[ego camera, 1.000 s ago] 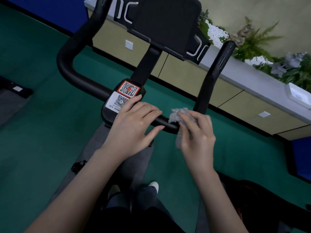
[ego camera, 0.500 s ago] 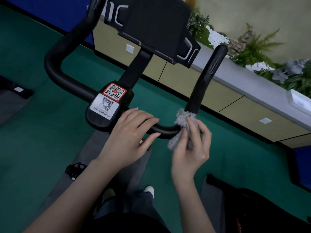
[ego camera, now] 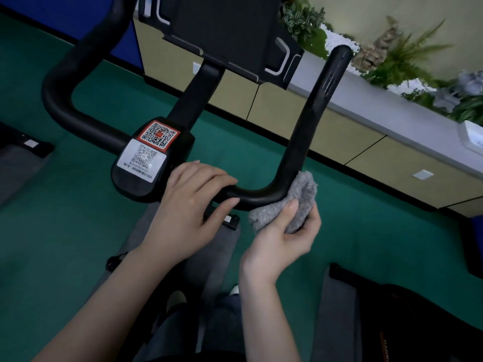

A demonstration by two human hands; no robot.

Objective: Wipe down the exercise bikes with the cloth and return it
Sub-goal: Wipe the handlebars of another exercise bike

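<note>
The grey cloth (ego camera: 292, 202) is bunched in the right hand (ego camera: 285, 239), thumb laid over it and fingers curled beneath, and is pressed against the outer side of the handlebar (ego camera: 309, 121) at its right bend. From that bend the upright arm runs up and away, so a stroke along that axis is probably called for. Just inside the bend, the horizontal bar is gripped by the left hand (ego camera: 190, 205), beside the QR-labelled housing (ego camera: 130, 184).

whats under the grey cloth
The grey cloth, gripped by the right hand, presses on the black handlebar at its bend; the bar surface beneath is hidden.
</note>
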